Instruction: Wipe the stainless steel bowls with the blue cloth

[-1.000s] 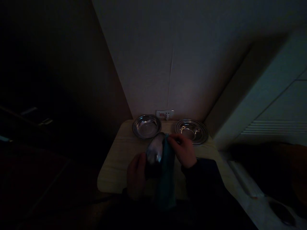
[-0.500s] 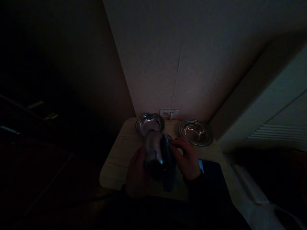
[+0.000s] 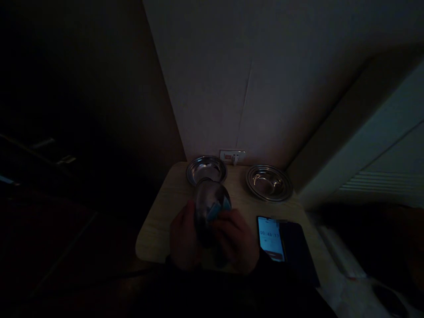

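Close to my body, a shiny metal bowl is tilted with its rounded outer side showing. My left hand is closed on its left edge. A blue-green cloth is bunched in my right hand, whose fingers press it against the bowl's outside. The lower part of the bowl and cloth is lost in shadow. Behind the held bowl, a metal dish rests at the back left of the small wooden table. Several similar dishes look stacked at the back right.
A lit phone showing a timer lies right of my right hand, partly over a dark folder-like case. A wall socket with a plug is just behind the table. Dark orange-brown fabric sits at the far right; the room is very dim.
My right hand has moved left and down, bringing the cloth from the bowl's right rim onto its outer face. The bowl has turned, and the phone has come into view.
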The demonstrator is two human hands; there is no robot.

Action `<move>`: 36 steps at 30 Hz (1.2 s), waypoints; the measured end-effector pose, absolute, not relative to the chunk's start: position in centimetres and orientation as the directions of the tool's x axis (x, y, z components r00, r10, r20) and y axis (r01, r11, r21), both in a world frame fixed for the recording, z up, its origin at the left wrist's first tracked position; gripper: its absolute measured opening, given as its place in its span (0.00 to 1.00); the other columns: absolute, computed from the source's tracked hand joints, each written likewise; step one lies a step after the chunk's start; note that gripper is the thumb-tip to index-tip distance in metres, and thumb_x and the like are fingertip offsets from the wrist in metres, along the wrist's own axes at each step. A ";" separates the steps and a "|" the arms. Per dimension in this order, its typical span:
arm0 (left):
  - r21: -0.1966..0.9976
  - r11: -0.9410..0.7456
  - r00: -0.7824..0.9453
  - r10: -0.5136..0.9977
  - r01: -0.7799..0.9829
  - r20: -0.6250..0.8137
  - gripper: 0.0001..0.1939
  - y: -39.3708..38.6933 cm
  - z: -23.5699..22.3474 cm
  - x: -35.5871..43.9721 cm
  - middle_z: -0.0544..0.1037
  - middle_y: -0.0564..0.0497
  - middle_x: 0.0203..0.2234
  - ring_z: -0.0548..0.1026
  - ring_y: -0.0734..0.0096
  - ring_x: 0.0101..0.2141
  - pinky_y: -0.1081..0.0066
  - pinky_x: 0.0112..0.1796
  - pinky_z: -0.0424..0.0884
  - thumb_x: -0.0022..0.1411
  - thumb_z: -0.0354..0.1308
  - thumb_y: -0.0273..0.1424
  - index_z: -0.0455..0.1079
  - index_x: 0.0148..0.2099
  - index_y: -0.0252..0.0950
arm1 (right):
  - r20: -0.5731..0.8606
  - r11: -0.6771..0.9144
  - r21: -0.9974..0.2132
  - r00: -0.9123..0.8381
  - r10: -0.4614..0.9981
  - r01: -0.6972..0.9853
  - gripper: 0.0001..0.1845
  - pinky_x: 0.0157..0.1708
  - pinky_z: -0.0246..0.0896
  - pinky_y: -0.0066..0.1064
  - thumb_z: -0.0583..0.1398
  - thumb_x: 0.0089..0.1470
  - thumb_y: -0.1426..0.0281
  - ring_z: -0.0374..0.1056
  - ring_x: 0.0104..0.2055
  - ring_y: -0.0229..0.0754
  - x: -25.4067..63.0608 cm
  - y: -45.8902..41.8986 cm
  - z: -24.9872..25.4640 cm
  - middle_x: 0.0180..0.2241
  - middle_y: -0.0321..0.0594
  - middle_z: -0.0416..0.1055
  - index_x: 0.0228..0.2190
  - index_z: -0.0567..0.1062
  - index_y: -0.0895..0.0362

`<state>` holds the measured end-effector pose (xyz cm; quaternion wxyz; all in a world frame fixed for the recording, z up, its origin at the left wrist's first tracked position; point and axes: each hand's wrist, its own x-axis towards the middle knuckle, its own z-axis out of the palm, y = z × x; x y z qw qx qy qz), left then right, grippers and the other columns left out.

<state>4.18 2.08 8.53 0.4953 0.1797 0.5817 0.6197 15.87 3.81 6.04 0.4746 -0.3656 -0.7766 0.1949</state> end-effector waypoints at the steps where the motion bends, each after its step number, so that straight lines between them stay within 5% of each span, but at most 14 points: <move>1: 0.907 0.171 -0.454 0.820 -0.385 -0.348 0.16 2.1 8.6 4.1 0.67 0.58 0.16 0.62 0.78 0.19 0.76 0.21 0.60 0.51 0.55 0.43 0.65 0.24 0.35 | 0.590 0.661 -0.652 -0.299 0.750 0.372 0.08 0.35 0.64 0.32 0.55 0.53 0.74 0.64 0.37 0.40 15.9 3.7 5.9 0.34 0.40 0.68 0.35 0.73 0.53; 6: 0.923 0.157 -0.484 0.814 -0.350 -0.322 0.15 2.2 9.0 4.4 0.68 0.56 0.18 0.64 0.76 0.21 0.76 0.24 0.62 0.53 0.53 0.42 0.67 0.25 0.35 | 0.542 0.568 -0.727 -0.184 0.820 0.386 0.07 0.37 0.64 0.33 0.55 0.53 0.74 0.65 0.37 0.40 15.9 4.2 6.1 0.34 0.41 0.68 0.34 0.73 0.55; 16: 0.941 0.174 -0.490 0.818 -0.290 -0.302 0.17 1.9 8.6 4.4 0.69 0.54 0.20 0.64 0.76 0.22 0.75 0.23 0.62 0.52 0.54 0.44 0.68 0.27 0.32 | 0.608 0.646 -0.615 -0.249 0.754 0.452 0.08 0.38 0.63 0.34 0.54 0.53 0.74 0.64 0.38 0.41 16.3 4.4 6.3 0.34 0.42 0.68 0.35 0.72 0.55; 20: 0.949 0.153 -0.502 0.819 -0.276 -0.278 0.18 1.9 8.0 4.4 0.66 0.56 0.17 0.61 0.79 0.20 0.77 0.21 0.59 0.51 0.54 0.44 0.66 0.25 0.32 | 0.633 0.744 -0.512 -0.398 0.664 0.429 0.10 0.35 0.64 0.34 0.54 0.53 0.75 0.63 0.37 0.42 16.3 3.6 6.2 0.33 0.42 0.69 0.36 0.72 0.54; 26: 0.965 0.135 -0.519 0.822 -0.224 -0.235 0.20 2.0 8.1 4.4 0.69 0.54 0.20 0.65 0.76 0.22 0.76 0.23 0.61 0.51 0.53 0.46 0.69 0.29 0.32 | 0.607 0.659 -0.592 -0.282 0.743 0.464 0.09 0.38 0.63 0.36 0.53 0.54 0.73 0.64 0.38 0.42 16.0 4.0 6.6 0.34 0.43 0.68 0.35 0.73 0.55; 36: 0.973 0.148 -0.511 0.831 -0.177 -0.219 0.19 2.0 8.2 4.4 0.68 0.54 0.18 0.64 0.76 0.22 0.76 0.23 0.60 0.52 0.53 0.46 0.68 0.27 0.32 | 0.641 0.691 -0.541 -0.298 0.708 0.479 0.09 0.37 0.63 0.35 0.53 0.54 0.75 0.63 0.38 0.43 16.2 4.3 6.8 0.34 0.43 0.68 0.35 0.72 0.56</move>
